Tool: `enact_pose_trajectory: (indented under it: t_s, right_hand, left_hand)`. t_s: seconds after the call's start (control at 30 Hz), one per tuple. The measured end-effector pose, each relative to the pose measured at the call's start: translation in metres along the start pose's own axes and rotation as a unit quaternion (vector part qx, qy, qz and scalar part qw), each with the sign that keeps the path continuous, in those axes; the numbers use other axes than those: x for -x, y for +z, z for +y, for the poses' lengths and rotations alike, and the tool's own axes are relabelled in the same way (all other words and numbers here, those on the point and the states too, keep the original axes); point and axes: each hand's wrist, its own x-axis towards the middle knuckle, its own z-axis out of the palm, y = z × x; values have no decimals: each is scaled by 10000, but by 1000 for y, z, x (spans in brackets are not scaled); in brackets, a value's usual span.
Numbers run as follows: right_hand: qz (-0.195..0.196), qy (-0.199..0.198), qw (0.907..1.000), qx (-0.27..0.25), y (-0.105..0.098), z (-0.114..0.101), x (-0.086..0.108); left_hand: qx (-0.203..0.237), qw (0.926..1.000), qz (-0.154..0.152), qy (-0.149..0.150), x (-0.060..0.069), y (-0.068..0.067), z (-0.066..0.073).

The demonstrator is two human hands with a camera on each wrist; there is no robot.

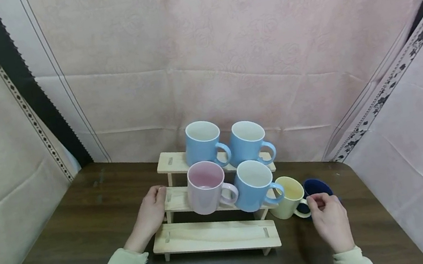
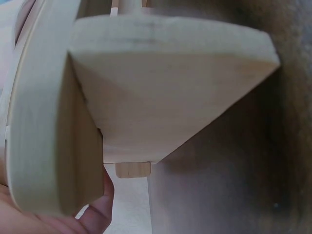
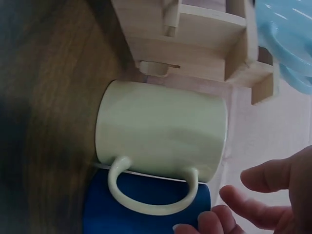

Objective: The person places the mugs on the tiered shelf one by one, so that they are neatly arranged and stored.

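Note:
My left hand [image 1: 151, 215] grips the left end of the middle shelf of a three-tier wooden stand [image 1: 215, 236]; in the left wrist view the fingers [image 2: 103, 207] curl round the plank's end. To the right of the stand, a pale yellow mug [image 1: 286, 209] stands upright on the table, a dark blue mug [image 1: 316, 185] beside it. My right hand [image 1: 331, 221] is close to these two mugs. In the right wrist view its thumb and forefinger [image 3: 251, 207] are apart with nothing between them, near the yellow mug's handle [image 3: 151, 208]. Whether other fingers touch the blue mug, I cannot tell.
Two light blue mugs [image 1: 202, 148] stand on the top shelf. The middle shelf holds a pink mug [image 1: 205, 195] and another light blue mug [image 1: 251, 192]. Pale cloth [image 1: 224, 56] hangs behind and at both sides of the brown table [image 1: 67, 247].

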Motion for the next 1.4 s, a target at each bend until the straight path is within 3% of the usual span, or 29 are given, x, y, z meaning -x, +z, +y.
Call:
enact_pose_trajectory:
  t_s: [0.27, 0.63, 0.83, 0.93, 1.07, 1.23, 1.4]
  right_hand:
    - [-326, -184, 9983, 441, 7, 4, 3]
    - [-251, -197, 9962, 813, 13, 4, 4]
    - [-305, -149, 9964, 773, 14, 3, 6]
    - [-544, -28, 9972, 521, 12, 4, 7]
    - [-1190, 354, 9920, -233, 11, 9, 6]
    - [-1853, 893, 9679, -1443, 15, 15, 4]
    - [-2013, 1284, 9490, -2059, 20, 20, 3]
  left_hand:
    - [17, 10000, -18, -8, -1, 0, -1]
    - [-4, 10000, -12, 41, 0, 0, 0]
    - [1, 10000, -12, 52, 1, 0, 0]
    - [7, 10000, -9, 54, 1, -1, 1]
    - [13, 10000, -36, 27, 2, -1, 2]
    - [30, 10000, -17, 13, 2, -2, 1]
    - [31, 10000, -39, 28, 2, -2, 2]
